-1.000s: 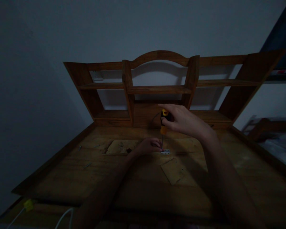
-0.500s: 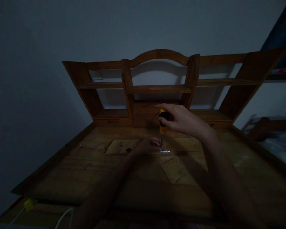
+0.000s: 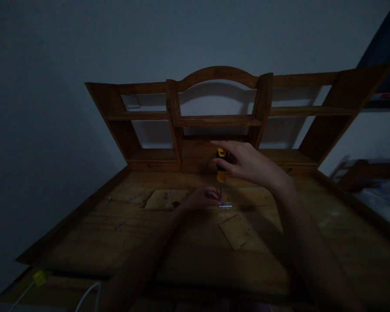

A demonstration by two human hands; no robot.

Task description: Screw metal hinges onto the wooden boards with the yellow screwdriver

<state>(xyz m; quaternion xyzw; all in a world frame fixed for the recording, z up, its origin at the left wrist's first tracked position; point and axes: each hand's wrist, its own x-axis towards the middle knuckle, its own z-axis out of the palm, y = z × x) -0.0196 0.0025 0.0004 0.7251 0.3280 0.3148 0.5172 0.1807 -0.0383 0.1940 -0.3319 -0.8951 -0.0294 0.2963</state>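
My right hand (image 3: 245, 160) is wrapped around the yellow and black handle of a screwdriver (image 3: 221, 175), held nearly upright. Its thin shaft points down to a small silver hinge (image 3: 225, 206) on the wooden desktop. Beside the shaft's lower end, my left hand (image 3: 203, 198) rests low with fingers curled and pressed together at the hinge's left end. What sits between those fingertips is too small and dark to make out. The hinge lies along the edge of a long wooden strip (image 3: 260, 194) set in the desktop.
Several screws (image 3: 109, 200) lie on the left of the desktop (image 3: 94, 234). A loose thin wooden piece (image 3: 236, 232) lies in front of the hinge. The wooden shelf unit (image 3: 217, 121) stands at the back. A yellow object on a white cord (image 3: 39, 277) is at the lower left.
My right hand and the screwdriver handle have shifted very slightly left, with the handle a little turned. My left hand stays at the hinge.
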